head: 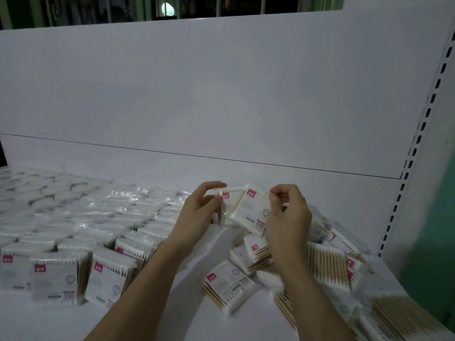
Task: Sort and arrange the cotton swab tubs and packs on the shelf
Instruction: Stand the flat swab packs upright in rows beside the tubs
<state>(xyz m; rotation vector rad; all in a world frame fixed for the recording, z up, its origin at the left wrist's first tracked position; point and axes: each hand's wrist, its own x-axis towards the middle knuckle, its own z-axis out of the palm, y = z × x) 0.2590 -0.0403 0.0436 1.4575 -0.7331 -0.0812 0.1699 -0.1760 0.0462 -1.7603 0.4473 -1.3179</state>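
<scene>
- Head view: left hand (197, 212) and right hand (286, 217) raised together above white metal shelf deck (192, 291), mid-shelf.
- Left fingers curled round a thin clear-wrapped pack of wooden-stick cotton swabs with a red label (222, 207), held edge-on; grip narrow, pinching.
- Right fingers and thumb pinching the right edge of a second flat white cotton swab pack with red corner label (251, 207), face tilted toward the camera; the two packs touching in the middle.
- Tidy standing rows of identical white swab packs (73, 254) filling the left half of the deck, front ones upright with labels forward.
- Loose jumbled heap of swab packs, some showing tan wooden sticks (327, 262), on the right side, lying flat and overlapping; a couple strayed toward the centre front (230, 281).
- No tubs clearly seen; far-left back items too blurred to identify.
- Slotted white upright rail (418, 143) at right edge, plain white back panel (221, 94) behind.
- Step in hand, judged: squaring up two packs taken from the heap into one stack before shelving.
- Next move likely needs: labels aligned the same way, both packs gathered into one hand, then stood at the right end of the rows, just beside the last upright pack.
- Most of the heap not yet sorted.
</scene>
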